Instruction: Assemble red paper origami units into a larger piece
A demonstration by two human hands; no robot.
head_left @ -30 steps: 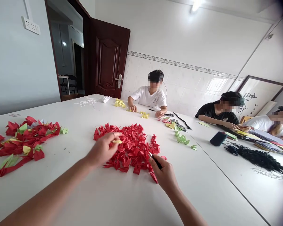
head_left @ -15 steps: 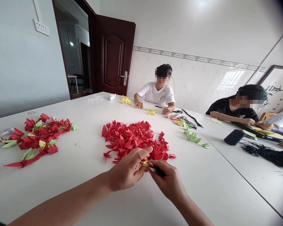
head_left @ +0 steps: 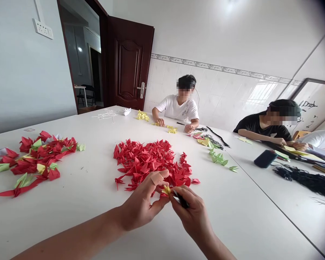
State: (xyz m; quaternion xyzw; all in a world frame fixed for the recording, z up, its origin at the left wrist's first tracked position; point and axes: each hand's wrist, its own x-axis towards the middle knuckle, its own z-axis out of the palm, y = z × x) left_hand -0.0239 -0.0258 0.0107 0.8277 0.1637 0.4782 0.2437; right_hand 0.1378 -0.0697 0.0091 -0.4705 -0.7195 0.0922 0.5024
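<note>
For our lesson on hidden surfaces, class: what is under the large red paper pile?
White tabletop shows around the red paper pile and presumably continues beneath it. Whatever the pile covers cannot be seen; the left hand also hides part of its near edge.

Reaches in bare-armed from the lower left with the left forearm (head_left: 78, 233), slanting it up and rightward to the left hand (head_left: 141, 202). Bends that hand into an open curve, with thumb below and index finger stretched out above. Angles the right forearm (head_left: 219, 243) from the bottom edge up and leftward. Curls the right hand (head_left: 191, 209) inward, with thumb and forefinger pointed toward the left fingertips. Holds both hands close together in front, with wrists well apart.
</note>
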